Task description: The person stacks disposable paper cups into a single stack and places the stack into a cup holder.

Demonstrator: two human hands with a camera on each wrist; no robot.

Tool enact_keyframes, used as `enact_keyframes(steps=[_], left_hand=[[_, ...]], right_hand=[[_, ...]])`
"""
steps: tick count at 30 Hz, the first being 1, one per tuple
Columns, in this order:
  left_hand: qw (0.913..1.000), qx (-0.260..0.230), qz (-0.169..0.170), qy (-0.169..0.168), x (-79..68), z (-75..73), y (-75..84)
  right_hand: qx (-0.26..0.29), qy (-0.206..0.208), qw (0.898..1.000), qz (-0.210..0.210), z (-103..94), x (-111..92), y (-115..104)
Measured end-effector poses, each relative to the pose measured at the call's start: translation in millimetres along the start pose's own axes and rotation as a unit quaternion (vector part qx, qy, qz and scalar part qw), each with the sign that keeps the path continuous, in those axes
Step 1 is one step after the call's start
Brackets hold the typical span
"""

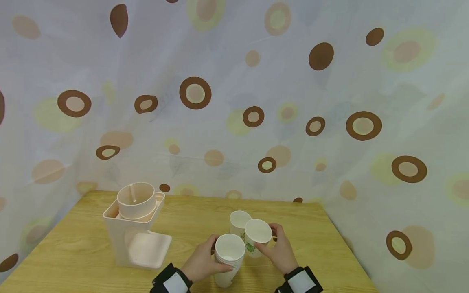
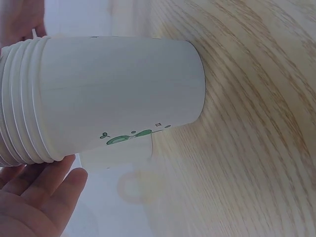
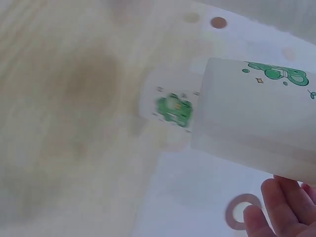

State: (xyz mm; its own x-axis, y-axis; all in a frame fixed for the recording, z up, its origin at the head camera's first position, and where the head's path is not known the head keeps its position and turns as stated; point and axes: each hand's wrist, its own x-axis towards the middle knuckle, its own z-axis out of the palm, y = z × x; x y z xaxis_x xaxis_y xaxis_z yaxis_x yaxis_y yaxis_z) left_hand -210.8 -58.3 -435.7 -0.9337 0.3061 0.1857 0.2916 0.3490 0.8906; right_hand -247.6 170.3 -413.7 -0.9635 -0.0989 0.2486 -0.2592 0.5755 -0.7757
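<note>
My left hand (image 1: 206, 260) grips a stack of nested white paper cups (image 1: 230, 254) near the rims, fingers and thumb around it. The layered rims and a small green print show in the left wrist view, where the stack (image 2: 118, 89) stands close over the wood. My right hand (image 1: 279, 250) holds a single paper cup (image 1: 258, 232), its thumb at the near side and fingers behind. In the right wrist view this cup (image 3: 256, 118) carries a green print and is raised above the table. Behind it, another paper cup (image 1: 239, 220) stands upright, partly hidden.
On the left of the wooden table (image 1: 198, 211) stands a cream plastic bin-like container (image 1: 124, 240) with a round cup-shaped piece (image 1: 136, 199) in its top and a flat flap at its front. A spotted curtain (image 1: 227, 134) closes off the back and sides.
</note>
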Motion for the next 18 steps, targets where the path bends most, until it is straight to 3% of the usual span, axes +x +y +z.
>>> enact_keyframes(steps=[7,18], left_hand=[[1.0000,-0.001,0.000,-0.002,6.9,4.2,1.1],[1.0000,0.000,-0.006,-0.002,16.3,6.2,2.1]], right_hand=[[0.010,0.013,1.000,-0.025,-18.3,7.0,-16.9],[0.043,0.029,0.997,-0.057,-31.3,9.3,-39.6]])
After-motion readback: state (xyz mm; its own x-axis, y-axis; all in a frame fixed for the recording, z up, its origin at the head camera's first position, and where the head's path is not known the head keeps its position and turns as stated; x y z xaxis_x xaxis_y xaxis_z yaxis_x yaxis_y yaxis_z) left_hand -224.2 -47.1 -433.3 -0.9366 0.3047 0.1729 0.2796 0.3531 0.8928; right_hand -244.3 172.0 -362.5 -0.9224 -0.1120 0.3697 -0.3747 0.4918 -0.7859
